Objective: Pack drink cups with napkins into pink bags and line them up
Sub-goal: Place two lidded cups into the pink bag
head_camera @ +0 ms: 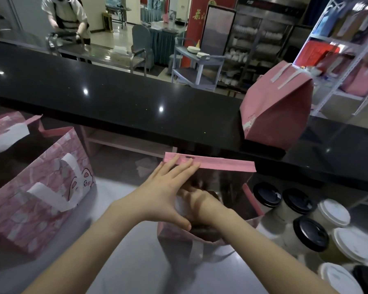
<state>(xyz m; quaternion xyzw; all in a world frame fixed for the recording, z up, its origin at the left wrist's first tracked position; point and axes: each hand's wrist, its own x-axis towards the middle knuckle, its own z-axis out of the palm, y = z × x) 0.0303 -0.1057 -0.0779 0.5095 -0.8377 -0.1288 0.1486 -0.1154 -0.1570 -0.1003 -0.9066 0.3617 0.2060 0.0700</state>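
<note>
An open pink paper bag stands on the counter in front of me. My left hand lies across its mouth with straight fingers, the fingertips touching the bag's far rim. My right hand reaches down inside the bag; its fingers are hidden in the dark interior, and something white shows beside it. Several drink cups with black and white lids stand to the right of the bag. A packed, folded-shut pink bag sits on the black ledge at the upper right.
Open pink bags with white handles and a cartoon print stand at the left. A raised black ledge runs across behind the work counter. Beyond it, another person works at a steel table; shelves stand at the right.
</note>
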